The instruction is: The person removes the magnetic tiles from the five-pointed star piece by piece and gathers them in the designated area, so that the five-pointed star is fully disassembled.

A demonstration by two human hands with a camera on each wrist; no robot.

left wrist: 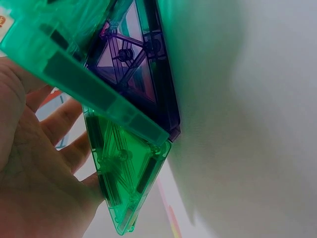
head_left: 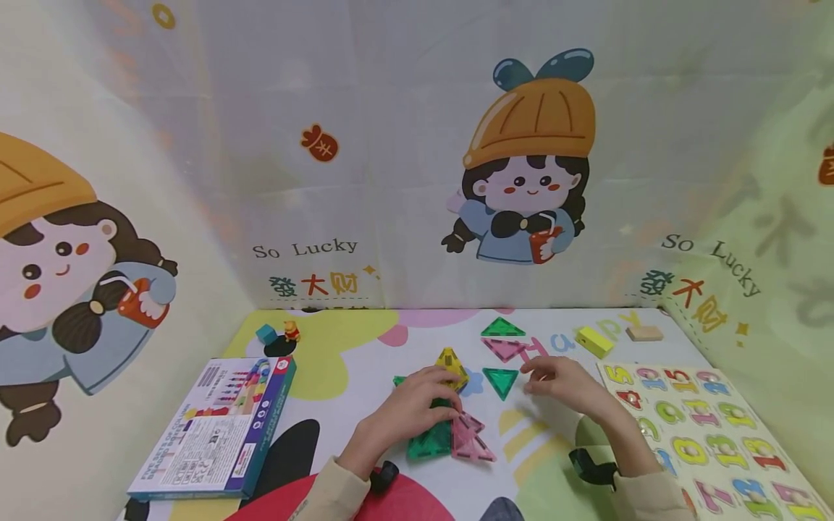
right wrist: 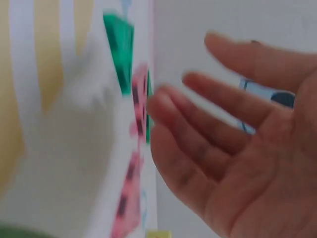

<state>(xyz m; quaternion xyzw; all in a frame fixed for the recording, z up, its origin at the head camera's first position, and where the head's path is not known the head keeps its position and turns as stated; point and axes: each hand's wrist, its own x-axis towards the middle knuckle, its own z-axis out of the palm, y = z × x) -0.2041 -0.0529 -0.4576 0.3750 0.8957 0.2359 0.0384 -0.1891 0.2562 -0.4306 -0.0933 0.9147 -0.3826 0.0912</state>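
Note:
My left hand [head_left: 417,401] reaches over a cluster of translucent magnetic tiles, its fingers by an upright yellow tile [head_left: 451,367] and its thumb near the pink tiles [head_left: 470,438]. In the left wrist view, the fingers bend behind joined green tiles [left wrist: 121,158] and a dark purple-looking tile [left wrist: 133,59]. Part of the cluster is hidden under the hand. My right hand [head_left: 562,383] hovers beside a loose green triangle tile [head_left: 500,382], fingers loosely bent and holding nothing. Behind that triangle lie a pink triangle tile [head_left: 504,349] and another green one [head_left: 503,328].
A flat box [head_left: 218,427] lies at left, with a blue block [head_left: 266,333] and a small bear figure [head_left: 291,331] behind it. A number puzzle board [head_left: 710,441] covers the right side. Yellow [head_left: 594,341] and wooden blocks [head_left: 644,333] sit at the back right.

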